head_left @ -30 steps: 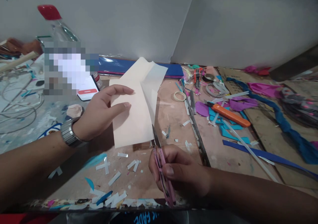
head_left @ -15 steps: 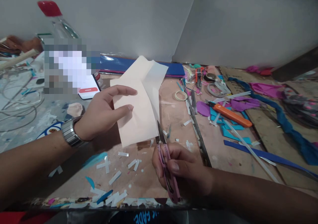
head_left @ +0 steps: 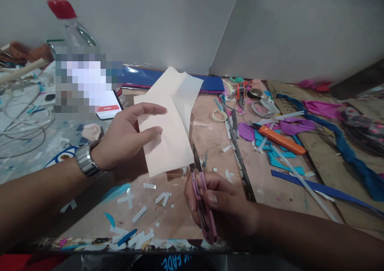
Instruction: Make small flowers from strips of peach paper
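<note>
A folded sheet of cream-white paper (head_left: 164, 143) is held up over the table, its back part fanned out. My left hand (head_left: 130, 131), with a metal watch on the wrist, grips it from the left. Thumb and index finger lie on the paper's face; the other fingers are hidden behind it. My right hand (head_left: 220, 201) is wrapped round the pink handles of a pair of scissors (head_left: 207, 223). The scissor blades point away from me, at the paper's lower right corner, and look slightly parted.
White paper strips (head_left: 139, 214) litter the table's front. To the right lie a tape roll (head_left: 219, 115), an orange utility knife (head_left: 281, 139), and blue and purple scraps. At left are a phone (head_left: 108, 110) and a red-capped bottle (head_left: 62, 9). Behind is a blue stack (head_left: 141, 77).
The scissor blades have shifted slightly to the right at the paper's lower right corner. Both hands keep their hold, and the paper has hardly moved.
</note>
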